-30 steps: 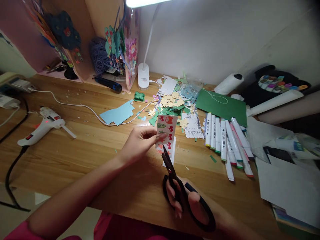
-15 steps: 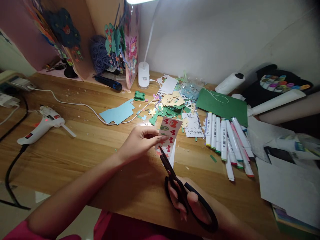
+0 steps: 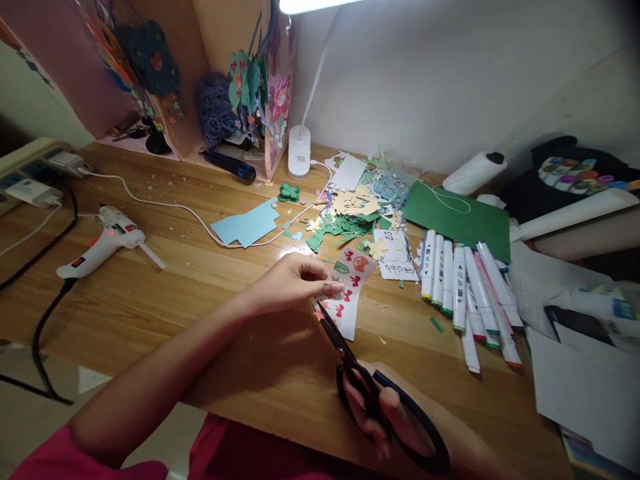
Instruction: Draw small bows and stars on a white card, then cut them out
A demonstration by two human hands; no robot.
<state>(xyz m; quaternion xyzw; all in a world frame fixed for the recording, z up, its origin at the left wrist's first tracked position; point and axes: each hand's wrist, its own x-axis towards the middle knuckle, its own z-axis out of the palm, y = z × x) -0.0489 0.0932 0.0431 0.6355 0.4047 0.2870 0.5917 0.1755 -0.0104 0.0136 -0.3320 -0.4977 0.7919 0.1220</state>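
Between thumb and fingers, my left hand [image 3: 295, 283] pinches a white sheet of paper [image 3: 353, 313] drawn with red bows, a reddish-orange round figure, a green shape and orange stars. My right hand [image 3: 380, 413] is closed round the handles of black scissors [image 3: 345, 357], thumb through one loop and fingers in the other. The blades point up and left, their tips at the sheet's lower left edge near the orange stars. How far the blades are apart is hard to make out. Beyond my left hand lies a heap of green and yellow paper scraps [image 3: 353, 217].
White markers [image 3: 457, 293] lie in a row on the right, beside green card [image 3: 450, 213]. A white glue gun [image 3: 103, 243] rests at the left with its black cord. Light-blue paper [image 3: 247, 225], a white cable, and a lamp base [image 3: 299, 153] stand farther back.
The sheet has tilted and now shows more of its lower part. The scissor tips have shifted slightly at its left edge. The whole view has moved a little, so things appear farther right.
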